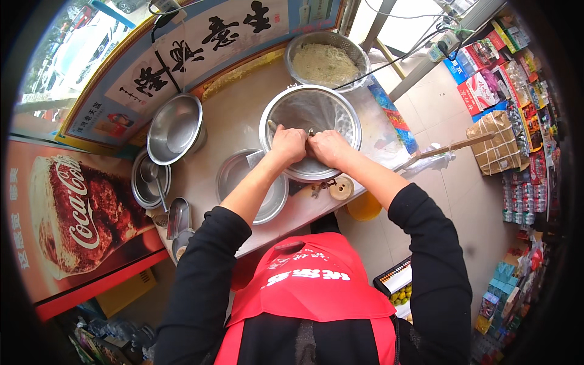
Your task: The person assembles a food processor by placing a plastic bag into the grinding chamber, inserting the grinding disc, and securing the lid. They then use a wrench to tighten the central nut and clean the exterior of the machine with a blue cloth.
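Note:
My left hand [288, 145] and my right hand [329, 148] are side by side over a large round metal pot [267, 115]. Both are closed, with knuckles up and thumbs near each other. A small dark greenish bit [311, 132] shows between them; what it belongs to is hidden by my fingers. Below my left wrist, a pale flat piece [255, 159] juts out over a shallow metal basin [226, 176]. Behind the pot stands a perforated metal colander [362, 56] filled with pale shredded food [325, 64].
Metal bowls [176, 131] stand at the table's left, one with a ladle [159, 188]. A metal scoop [178, 217] lies by the near edge. A wooden stick [450, 148] extends off the right side. A yellow container [365, 207] sits below the table; packaged goods [523, 121] line the right.

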Tool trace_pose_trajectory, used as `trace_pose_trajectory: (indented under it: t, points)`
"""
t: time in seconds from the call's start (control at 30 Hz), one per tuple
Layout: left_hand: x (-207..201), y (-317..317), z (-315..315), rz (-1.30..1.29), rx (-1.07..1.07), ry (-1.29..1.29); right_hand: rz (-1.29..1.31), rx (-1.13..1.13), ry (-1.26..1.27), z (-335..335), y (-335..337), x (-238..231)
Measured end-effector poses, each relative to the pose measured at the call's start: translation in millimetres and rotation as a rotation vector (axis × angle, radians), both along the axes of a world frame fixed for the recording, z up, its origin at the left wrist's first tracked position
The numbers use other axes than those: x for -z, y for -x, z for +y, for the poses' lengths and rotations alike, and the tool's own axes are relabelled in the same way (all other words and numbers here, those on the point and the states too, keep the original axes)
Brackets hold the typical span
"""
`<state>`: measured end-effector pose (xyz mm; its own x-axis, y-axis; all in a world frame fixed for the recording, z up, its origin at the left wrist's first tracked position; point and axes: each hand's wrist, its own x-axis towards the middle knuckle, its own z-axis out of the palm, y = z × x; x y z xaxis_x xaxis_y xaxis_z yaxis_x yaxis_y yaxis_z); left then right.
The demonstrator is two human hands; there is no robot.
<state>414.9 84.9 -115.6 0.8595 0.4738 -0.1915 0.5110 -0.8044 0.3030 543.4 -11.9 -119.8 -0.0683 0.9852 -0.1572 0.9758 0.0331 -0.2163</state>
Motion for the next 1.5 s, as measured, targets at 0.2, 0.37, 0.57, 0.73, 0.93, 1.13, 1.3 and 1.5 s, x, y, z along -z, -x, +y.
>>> trace_pose_trajectory:
  t: [0.2, 0.37, 0.57, 0.73, 0.93, 1.13, 1.3, 1.5]
  points:
    - [-32, 17, -4, 0.081, 0.116, -0.285, 0.380, 0.228, -0.004, -4, 40, -10]
    - [-39, 46, -15, -0.387, 0.102, -0.331, 0.187, 0.138, -0.141, -16, -5, -50]
    - [-19, 25, -6, 0.023, 0.175, -0.158, 0.004, -0.069, -0.132, -3, -39, -52]
    - [-7, 23, 7, 0.197, 0.292, -0.254, -0.338, -0.146, 0.219, -8, -30, -23]
    - [-5, 22, 4, 0.041, 0.215, -0.262, -0.378, -0.111, 0.280, -4, -24, -15]
    - [-6, 23, 9, 0.091, 0.282, -0.317, -0.361, -0.051, 0.309, -4, -17, -14]
    - [-2, 21, 7, 0.025, 0.250, -0.368, -0.342, -0.051, 0.300, -4, -19, -11]
    - [-7, 23, 6, -0.003, 0.237, -0.320, -0.334, -0.041, 0.270, -5, -17, -14]
